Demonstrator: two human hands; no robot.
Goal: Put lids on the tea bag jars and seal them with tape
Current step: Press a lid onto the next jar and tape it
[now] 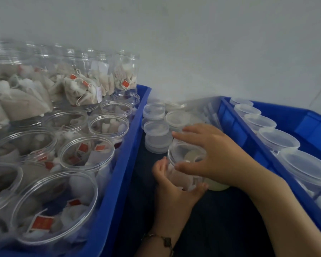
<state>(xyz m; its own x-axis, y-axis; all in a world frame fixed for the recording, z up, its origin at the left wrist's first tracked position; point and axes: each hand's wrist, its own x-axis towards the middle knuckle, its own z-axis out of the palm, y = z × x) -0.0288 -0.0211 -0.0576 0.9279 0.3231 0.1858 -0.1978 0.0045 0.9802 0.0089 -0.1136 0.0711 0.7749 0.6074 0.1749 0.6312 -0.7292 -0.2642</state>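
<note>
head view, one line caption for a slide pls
Both hands, left and right, hold a lidded jar between two blue crates.

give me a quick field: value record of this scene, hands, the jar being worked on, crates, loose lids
left hand: left hand grips the lower body of the held jar
right hand: right hand spread over the jar's top, fingers curled round its rim
held jar: clear, tea bags inside, between the two crates
left crate: left blue crate packed with open jars of tea bags, no lids
right crate: right blue crate holds a row of lidded jars
loose lids: stacked lids behind the hands
</note>
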